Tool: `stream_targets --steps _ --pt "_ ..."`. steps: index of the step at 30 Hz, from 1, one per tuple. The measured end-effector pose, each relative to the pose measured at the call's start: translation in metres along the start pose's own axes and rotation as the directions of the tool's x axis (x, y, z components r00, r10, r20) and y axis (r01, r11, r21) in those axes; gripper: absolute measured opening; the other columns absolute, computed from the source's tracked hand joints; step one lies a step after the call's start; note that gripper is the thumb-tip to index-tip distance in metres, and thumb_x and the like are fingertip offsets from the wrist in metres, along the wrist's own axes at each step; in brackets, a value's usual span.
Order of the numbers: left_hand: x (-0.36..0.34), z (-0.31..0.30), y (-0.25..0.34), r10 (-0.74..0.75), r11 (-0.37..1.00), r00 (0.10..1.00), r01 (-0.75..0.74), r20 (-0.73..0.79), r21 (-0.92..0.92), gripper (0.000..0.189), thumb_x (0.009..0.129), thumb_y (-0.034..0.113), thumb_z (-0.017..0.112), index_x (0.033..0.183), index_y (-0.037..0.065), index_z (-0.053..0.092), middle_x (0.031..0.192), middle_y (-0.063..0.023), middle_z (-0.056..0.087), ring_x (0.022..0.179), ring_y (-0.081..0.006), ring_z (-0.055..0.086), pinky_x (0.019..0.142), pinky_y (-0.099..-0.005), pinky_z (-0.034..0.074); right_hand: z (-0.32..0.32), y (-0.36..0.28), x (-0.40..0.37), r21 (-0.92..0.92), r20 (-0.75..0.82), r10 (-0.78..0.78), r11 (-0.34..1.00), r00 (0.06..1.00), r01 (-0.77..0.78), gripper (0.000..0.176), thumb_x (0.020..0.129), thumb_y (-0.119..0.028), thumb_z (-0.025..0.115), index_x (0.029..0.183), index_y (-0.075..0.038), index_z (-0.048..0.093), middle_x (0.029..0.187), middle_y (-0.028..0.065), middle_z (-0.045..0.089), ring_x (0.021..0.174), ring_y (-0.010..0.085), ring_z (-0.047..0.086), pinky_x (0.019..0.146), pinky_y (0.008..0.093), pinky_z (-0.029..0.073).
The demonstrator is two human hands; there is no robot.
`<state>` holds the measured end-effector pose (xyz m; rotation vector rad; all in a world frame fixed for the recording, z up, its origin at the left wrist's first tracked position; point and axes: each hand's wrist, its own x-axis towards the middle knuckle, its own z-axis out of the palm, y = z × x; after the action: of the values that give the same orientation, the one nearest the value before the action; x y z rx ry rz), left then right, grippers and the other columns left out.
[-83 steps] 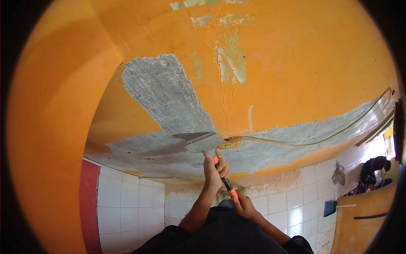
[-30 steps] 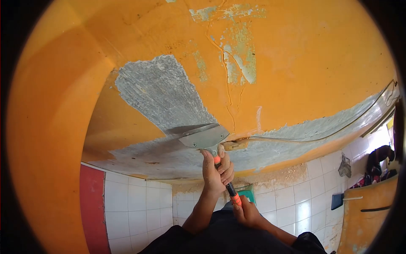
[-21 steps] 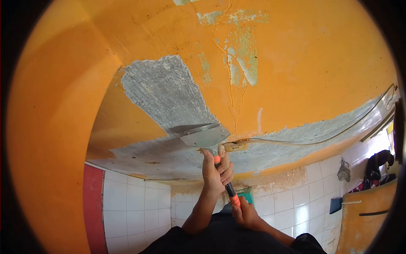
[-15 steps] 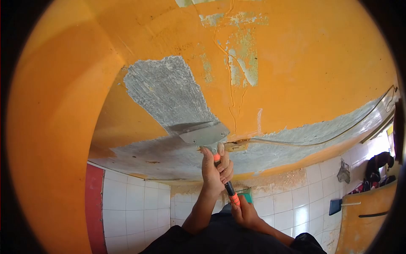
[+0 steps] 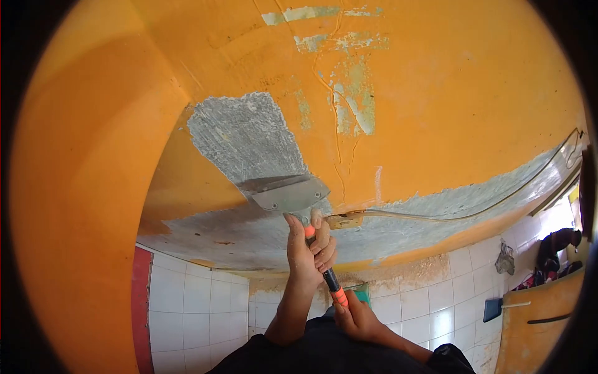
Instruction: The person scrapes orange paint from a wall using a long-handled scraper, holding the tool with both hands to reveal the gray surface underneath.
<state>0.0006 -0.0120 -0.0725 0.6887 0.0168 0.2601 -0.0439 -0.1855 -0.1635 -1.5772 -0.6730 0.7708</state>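
Observation:
A wide metal scraper (image 5: 291, 196) with a black and orange handle lies with its blade at the orange wall (image 5: 430, 112), at the lower end of a bare grey patch (image 5: 243, 134). My left hand (image 5: 306, 249) is wrapped round the upper handle, just below the blade. Lower down, my right hand (image 5: 358, 316) grips the handle's orange end. Right of the blade, a yellowish box (image 5: 344, 220) with a cable is fixed on the wall.
White tiles (image 5: 199, 299) and a red panel (image 5: 141, 305) are below left. At the right are a grey bag (image 5: 505, 258), dark hanging items (image 5: 551, 252), a dark blue object (image 5: 493, 309) and an orange surface (image 5: 542, 324). A green object (image 5: 362, 294) shows behind my right hand.
The scraper and both my hands have shifted slightly left in view. The wall's grey patch and peeled marks appear a little lower. Both hands keep their hold on the handle.

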Motion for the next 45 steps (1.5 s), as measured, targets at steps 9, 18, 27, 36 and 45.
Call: stream_targets --steps 9,18,27,36,45 --pt "0.001 0.004 0.006 -0.006 0.999 0.999 0.008 0.04 -0.044 0.048 0.095 0.061 0.028 0.089 0.015 0.044 0.052 0.0062 0.026 0.034 -0.0045 0.019 0.028 -0.0204 0.018 -0.002 -0.008 0.002 -0.023 0.072 0.006 1.0 0.997 -0.005 0.026 0.097 -0.025 0.044 0.108 -0.001 0.04 0.069 0.0178 0.061 0.063 0.037 0.063 0.057 0.0427 0.048" --pt "0.0 0.001 0.006 -0.018 0.999 0.999 0.02 0.033 -0.043 0.047 0.096 0.06 0.028 0.088 0.015 0.043 0.052 0.0062 0.026 0.033 -0.0041 0.019 0.027 -0.0203 0.018 0.002 -0.005 0.0 0.018 0.073 0.003 1.0 0.997 -0.004 0.025 0.099 -0.027 0.04 0.103 -0.002 0.042 0.067 0.0065 0.056 0.058 0.0173 0.057 0.057 0.0321 0.047" --pt "0.001 0.005 0.013 -0.01 0.999 0.997 0.013 0.075 -0.044 0.046 0.096 0.059 0.029 0.089 0.015 0.042 0.053 0.0055 0.027 0.034 -0.0046 0.019 0.028 -0.0205 0.017 0.006 -0.009 0.002 -0.039 0.03 -0.035 0.999 0.999 0.036 0.025 0.099 -0.028 0.042 0.102 -0.003 0.042 0.063 0.0067 0.057 0.056 0.0174 0.059 0.054 0.0322 0.047" --pt "0.007 0.009 0.02 -0.022 0.995 0.992 0.034 0.126 -0.096 0.048 0.095 0.06 0.029 0.09 0.015 0.043 0.052 0.0057 0.026 0.033 -0.0047 0.02 0.028 -0.021 0.018 0.004 -0.015 0.006 -0.048 0.012 -0.086 0.995 0.996 0.087 0.024 0.099 -0.027 0.042 0.101 -0.003 0.042 0.066 0.0075 0.058 0.058 0.0189 0.061 0.055 0.0332 0.048" --pt "0.004 0.005 0.02 -0.027 0.996 0.992 0.037 0.126 -0.083 0.047 0.096 0.06 0.029 0.091 0.015 0.043 0.052 0.0056 0.026 0.034 -0.0048 0.02 0.029 -0.0202 0.018 0.003 -0.022 0.008 0.014 0.051 -0.089 0.996 0.995 0.089 0.027 0.098 -0.026 0.043 0.106 -0.001 0.04 0.067 0.0131 0.059 0.059 0.0287 0.061 0.057 0.0395 0.047"
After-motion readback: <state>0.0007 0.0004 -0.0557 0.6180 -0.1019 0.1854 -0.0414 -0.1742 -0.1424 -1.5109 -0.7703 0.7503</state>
